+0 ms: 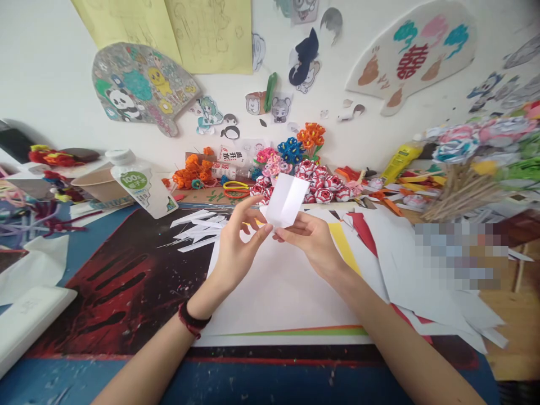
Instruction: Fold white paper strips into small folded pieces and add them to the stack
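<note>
A small white piece of paper [287, 198] with a crease down it is held up above the table. My right hand [310, 239] pinches its lower edge between thumb and fingers. My left hand [244, 233] is at the lower left corner, its thumb tip at the paper and the other fingers curled apart; whether it grips the paper I cannot tell for sure. Below both hands lies a stack of large white sheets [278, 292], with yellow and green edges showing. Thin white paper strips [200, 228] are scattered left of my left hand.
A white bottle [143, 183] and a paper cup [101, 185] stand at the left. Red-and-white paper flowers [324, 188] and pipe-cleaner flowers [291, 151] line the back. Loose white sheets [422, 270] spread rightward, near a bundle of sticks [453, 191]. A white box [34, 320] lies front left.
</note>
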`<state>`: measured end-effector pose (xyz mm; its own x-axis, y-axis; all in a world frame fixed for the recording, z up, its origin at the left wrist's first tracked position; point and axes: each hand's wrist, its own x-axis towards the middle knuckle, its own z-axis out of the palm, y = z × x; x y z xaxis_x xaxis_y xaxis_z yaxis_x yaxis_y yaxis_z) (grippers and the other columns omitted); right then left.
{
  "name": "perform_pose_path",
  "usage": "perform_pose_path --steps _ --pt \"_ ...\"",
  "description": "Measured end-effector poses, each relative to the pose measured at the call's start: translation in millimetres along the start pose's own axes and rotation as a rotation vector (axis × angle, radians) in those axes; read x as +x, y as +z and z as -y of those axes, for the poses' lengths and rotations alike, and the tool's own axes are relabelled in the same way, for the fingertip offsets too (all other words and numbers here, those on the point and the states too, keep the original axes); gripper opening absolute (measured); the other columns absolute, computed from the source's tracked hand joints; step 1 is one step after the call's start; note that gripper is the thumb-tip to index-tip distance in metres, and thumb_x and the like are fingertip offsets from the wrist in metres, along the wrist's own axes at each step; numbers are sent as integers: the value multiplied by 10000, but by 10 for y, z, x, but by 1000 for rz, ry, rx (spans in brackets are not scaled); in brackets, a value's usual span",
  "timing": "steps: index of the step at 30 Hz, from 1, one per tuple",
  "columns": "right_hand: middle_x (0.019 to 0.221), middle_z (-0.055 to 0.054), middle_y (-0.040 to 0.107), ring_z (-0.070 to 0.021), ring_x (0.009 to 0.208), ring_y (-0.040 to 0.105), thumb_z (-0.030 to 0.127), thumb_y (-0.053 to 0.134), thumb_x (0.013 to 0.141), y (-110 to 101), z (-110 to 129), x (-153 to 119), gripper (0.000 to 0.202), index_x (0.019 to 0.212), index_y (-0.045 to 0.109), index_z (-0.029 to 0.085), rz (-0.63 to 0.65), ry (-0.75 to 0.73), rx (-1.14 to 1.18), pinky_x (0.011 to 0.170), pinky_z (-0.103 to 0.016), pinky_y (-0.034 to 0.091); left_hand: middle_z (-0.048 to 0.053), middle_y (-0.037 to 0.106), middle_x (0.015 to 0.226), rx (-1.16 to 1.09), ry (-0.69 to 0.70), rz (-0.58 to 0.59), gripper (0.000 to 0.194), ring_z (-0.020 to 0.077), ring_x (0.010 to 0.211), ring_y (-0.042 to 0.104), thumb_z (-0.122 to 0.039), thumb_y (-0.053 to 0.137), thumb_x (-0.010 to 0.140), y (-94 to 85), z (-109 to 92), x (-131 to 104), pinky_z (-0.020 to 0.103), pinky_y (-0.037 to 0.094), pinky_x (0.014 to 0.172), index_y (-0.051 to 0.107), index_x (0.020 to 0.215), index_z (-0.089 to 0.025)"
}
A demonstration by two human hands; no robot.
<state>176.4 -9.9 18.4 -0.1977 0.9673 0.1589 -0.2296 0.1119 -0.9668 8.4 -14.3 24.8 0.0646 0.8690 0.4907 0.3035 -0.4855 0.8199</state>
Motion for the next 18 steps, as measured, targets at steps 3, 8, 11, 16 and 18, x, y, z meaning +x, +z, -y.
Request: perform_pose_path --steps 3,8,11,16,18 --pt "1023 -90 731 -230 873 694 333 801 691 12 -5 1 405 1048 692 175 15 15 24 825 -400 563 24 652 915 -100 -86 22 469 139 742 580 -340 646 843 27 13 1 252 436 677 498 1279 -250" --pt "991 -88 738 -236 878 696 314 806 685 -5 -12 9 401 1043 701 168 56 40 25 827 -401 562 45 685 920 -63 -174 83 213 148 747 594 -386 607 857 48 31 -9 259 450 686 675 865 -185" --pt "958 -73 740 -229 861 694 304 806 684 -6 -23 11 369 1016 716 171 87 58 38 830 -406 564 39 693 889 -70 -199 58 196 154 734 604 -371 609 853 59 26 -26 266 456 681 669 842 -184" --pt "984 -72 732 -226 868 694 296 776 723 1 -32 7 337 1033 721 176 103 48 45 820 -412 578 22 677 827 -10 -185 25 185 144 701 568 -350 607 854 67 4 -44 261 429 657 667 808 -181" --pt "968 -72 733 -223 844 698 308 772 727 -3 -36 7 329 1025 726 176 99 44 27 802 -407 583 14 675 806 28 -157 12 187 137 679 543 -349 604 858 66 -5 -50 258 414 648 665 795 -185"
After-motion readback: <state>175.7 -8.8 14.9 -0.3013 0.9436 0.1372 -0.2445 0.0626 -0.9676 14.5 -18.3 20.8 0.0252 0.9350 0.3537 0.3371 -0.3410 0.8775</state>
